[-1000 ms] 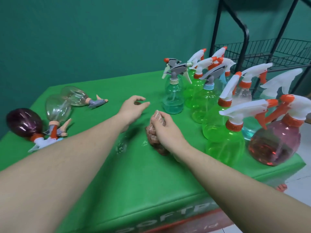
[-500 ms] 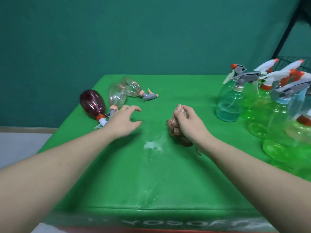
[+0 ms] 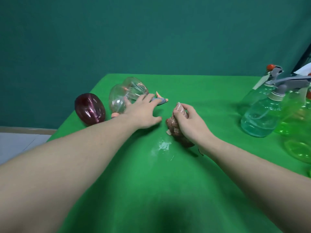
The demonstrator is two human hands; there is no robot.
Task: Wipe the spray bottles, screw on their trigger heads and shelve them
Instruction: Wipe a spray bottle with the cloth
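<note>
Green tabletop point(image 3: 193, 190), teal wall point(image 3: 151, 34)

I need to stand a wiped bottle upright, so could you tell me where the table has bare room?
Bare cloth lies between the rag and the teal bottle, and along the near edge. It is crowded by the lying bottles on the left and the green bottles on the right.

Left hand point(image 3: 139, 113) spread flat; right hand point(image 3: 190, 125) clenched.
</note>
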